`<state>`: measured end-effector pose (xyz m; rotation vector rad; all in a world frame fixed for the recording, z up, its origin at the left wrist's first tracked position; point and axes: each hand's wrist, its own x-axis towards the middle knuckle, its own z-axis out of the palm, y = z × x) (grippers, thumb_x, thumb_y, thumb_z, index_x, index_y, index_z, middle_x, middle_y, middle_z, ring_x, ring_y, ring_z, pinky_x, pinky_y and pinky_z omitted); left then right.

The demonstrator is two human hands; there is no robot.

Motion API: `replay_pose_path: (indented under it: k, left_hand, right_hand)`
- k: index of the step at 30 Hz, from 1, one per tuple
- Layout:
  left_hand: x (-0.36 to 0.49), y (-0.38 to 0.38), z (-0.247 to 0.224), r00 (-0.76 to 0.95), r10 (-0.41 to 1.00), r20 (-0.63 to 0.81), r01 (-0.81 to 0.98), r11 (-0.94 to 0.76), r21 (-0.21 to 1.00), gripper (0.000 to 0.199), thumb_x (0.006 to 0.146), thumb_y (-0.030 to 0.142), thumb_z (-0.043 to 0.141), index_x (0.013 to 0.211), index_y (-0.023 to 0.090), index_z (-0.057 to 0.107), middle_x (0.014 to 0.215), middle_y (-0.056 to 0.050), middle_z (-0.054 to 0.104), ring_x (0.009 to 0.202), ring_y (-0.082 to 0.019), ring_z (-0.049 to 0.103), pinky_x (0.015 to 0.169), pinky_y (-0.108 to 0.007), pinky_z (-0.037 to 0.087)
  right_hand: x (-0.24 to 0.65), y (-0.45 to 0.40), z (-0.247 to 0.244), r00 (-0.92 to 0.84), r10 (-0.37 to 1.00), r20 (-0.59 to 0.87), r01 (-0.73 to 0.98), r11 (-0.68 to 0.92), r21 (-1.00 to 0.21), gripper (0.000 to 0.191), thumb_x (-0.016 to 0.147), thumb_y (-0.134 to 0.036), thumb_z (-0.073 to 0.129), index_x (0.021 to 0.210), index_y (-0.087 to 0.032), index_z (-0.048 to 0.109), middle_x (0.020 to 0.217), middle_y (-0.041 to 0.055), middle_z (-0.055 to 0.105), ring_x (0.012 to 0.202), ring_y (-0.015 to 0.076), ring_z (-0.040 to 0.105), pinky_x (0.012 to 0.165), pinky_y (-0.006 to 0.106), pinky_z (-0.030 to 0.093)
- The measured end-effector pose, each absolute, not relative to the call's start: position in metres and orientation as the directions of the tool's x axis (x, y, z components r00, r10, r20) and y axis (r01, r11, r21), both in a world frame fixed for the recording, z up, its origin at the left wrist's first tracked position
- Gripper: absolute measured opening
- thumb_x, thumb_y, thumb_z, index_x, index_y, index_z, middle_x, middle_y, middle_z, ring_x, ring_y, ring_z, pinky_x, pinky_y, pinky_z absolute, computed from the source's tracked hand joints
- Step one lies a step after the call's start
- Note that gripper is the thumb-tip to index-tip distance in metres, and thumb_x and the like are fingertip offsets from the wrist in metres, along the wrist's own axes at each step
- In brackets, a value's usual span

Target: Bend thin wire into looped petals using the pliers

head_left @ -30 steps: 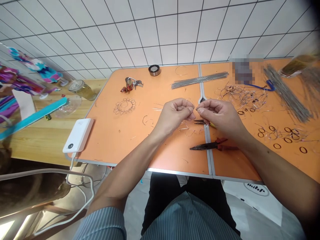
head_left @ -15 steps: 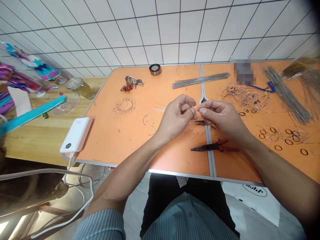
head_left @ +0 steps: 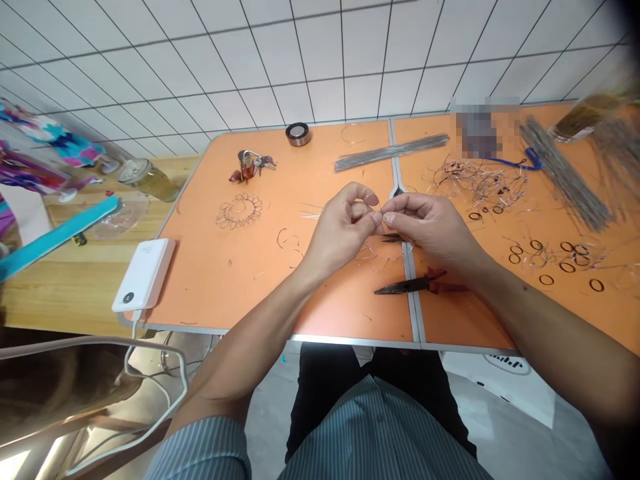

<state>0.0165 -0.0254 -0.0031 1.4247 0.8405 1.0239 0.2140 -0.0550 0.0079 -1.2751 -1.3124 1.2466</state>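
Close together over the orange table (head_left: 200,267), my left hand (head_left: 345,223) and my right hand (head_left: 430,223) are both closed in a pinch, thumb against forefinger. A thin wire (head_left: 381,209) shows between their fingertips; most of it is hidden by the fingers. Dark plier jaws (head_left: 393,237) poke out beneath my right hand. Nearer the front edge lie red-handled long-nose pliers (head_left: 407,287), pointing left. Left of my left hand are fine straight wires (head_left: 310,212), a bent wire piece (head_left: 287,238) and a looped wire ring (head_left: 240,211) shaped like a flower.
Keys (head_left: 255,163) and a tape roll (head_left: 299,135) lie at the back. Wire bundles (head_left: 393,152) (head_left: 567,177), tangled wire (head_left: 480,181) and several dark rings (head_left: 547,280) spread to the right. A white power bank (head_left: 144,275) with a cable sits at the left edge.
The camera view has shifted slightly, so the table's contents appear further left and up. Both hands keep their pinch, with fingertips now almost touching.
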Motion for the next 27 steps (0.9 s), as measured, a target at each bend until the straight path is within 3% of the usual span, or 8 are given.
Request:
replay_pose_path:
  k: [2, 6, 12, 18, 27]
  left_hand:
    - [0.0162, -0.0258, -0.0017, 0.359, 0.924, 0.131, -0.05, -0.121, 0.991, 0.022, 0.097, 0.017, 0.083, 0.104, 0.025, 0.064, 0.066, 0.006, 0.069, 0.07, -0.015, 0.075, 0.067, -0.026, 0.054]
    - [0.0169, -0.027, 0.001, 0.324, 0.941, 0.099, -0.003, -0.103, 0.995, 0.024, 0.093, 0.006, 0.08, 0.101, 0.025, 0.066, 0.067, 0.006, 0.07, 0.066, -0.014, 0.073, 0.062, -0.025, 0.05]
    - [0.0198, -0.0275, 0.004, 0.289, 0.957, 0.029, 0.024, -0.038, 0.999, 0.018, 0.094, 0.004, 0.077, 0.09, 0.021, 0.072, 0.067, 0.001, 0.074, 0.062, -0.013, 0.069, 0.062, -0.025, 0.05]
    - [0.0171, -0.028, 0.0067, 0.294, 0.955, 0.025, 0.061, -0.045, 0.997, 0.022, 0.1, 0.019, 0.079, 0.078, 0.018, 0.077, 0.072, -0.003, 0.079, 0.066, -0.012, 0.069, 0.067, -0.025, 0.055]
    - [0.0171, -0.0253, 0.0027, 0.326, 0.945, 0.02, 0.044, -0.036, 0.998, 0.024, 0.1, 0.019, 0.082, 0.077, 0.019, 0.074, 0.069, -0.002, 0.077, 0.064, -0.011, 0.068, 0.066, -0.024, 0.055]
  right_hand:
    - [0.2151, -0.0545, 0.01, -0.05, 0.999, -0.014, 0.129, -0.007, -0.992, 0.01, 0.087, -0.033, 0.087, 0.089, -0.026, 0.081, 0.083, 0.0021, 0.073, 0.082, 0.0204, 0.064, 0.07, 0.035, 0.051]
    - [0.2166, -0.0518, 0.0117, -0.037, 0.999, 0.03, 0.228, 0.038, -0.973, 0.004, 0.087, -0.026, 0.081, 0.086, -0.026, 0.077, 0.069, -0.0026, 0.058, 0.068, 0.0163, 0.052, 0.063, 0.034, 0.041]
    - [0.2122, -0.0517, 0.0061, -0.053, 0.998, 0.034, 0.279, 0.048, -0.959, 0.005, 0.091, -0.026, 0.083, 0.089, -0.027, 0.078, 0.084, 0.0016, 0.072, 0.075, 0.0186, 0.061, 0.066, 0.034, 0.048]
    - [0.2122, -0.0537, 0.0105, -0.009, 0.999, 0.053, 0.299, 0.053, -0.953, 0.005, 0.092, -0.024, 0.081, 0.089, -0.026, 0.078, 0.077, -0.0009, 0.065, 0.069, 0.0159, 0.054, 0.063, 0.033, 0.046]
    - [0.2104, -0.0538, 0.0104, -0.021, 0.997, 0.076, 0.337, 0.079, -0.938, 0.005, 0.091, -0.025, 0.083, 0.088, -0.026, 0.079, 0.081, 0.0006, 0.072, 0.072, 0.0171, 0.061, 0.066, 0.034, 0.052]
